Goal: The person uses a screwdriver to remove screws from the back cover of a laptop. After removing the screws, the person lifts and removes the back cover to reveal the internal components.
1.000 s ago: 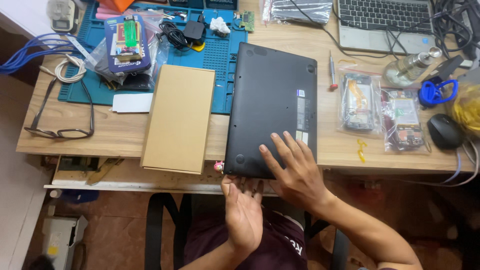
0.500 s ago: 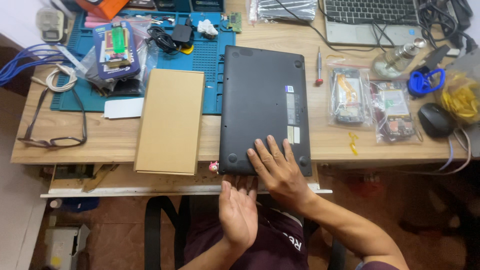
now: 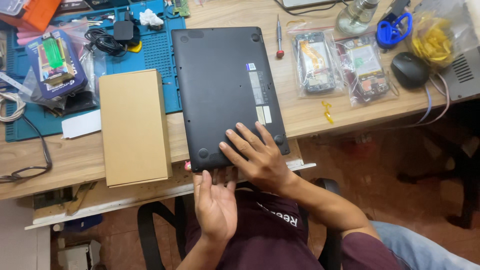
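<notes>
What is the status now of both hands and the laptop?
Right hand flat on laptop. Left hand palm-up under its near edge. Cardboard box beside it, apart.

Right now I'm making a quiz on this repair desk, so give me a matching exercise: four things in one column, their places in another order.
Things:
1. screwdriver
2. cardboard box
3. computer mouse
4. right hand

Places:
A. flat on the near corner of the upturned laptop
B. just beyond the laptop's far right corner
C. on the desk's right end
D. left of the laptop, partly on the blue mat

Pairs: 1-B, 2-D, 3-C, 4-A
</notes>
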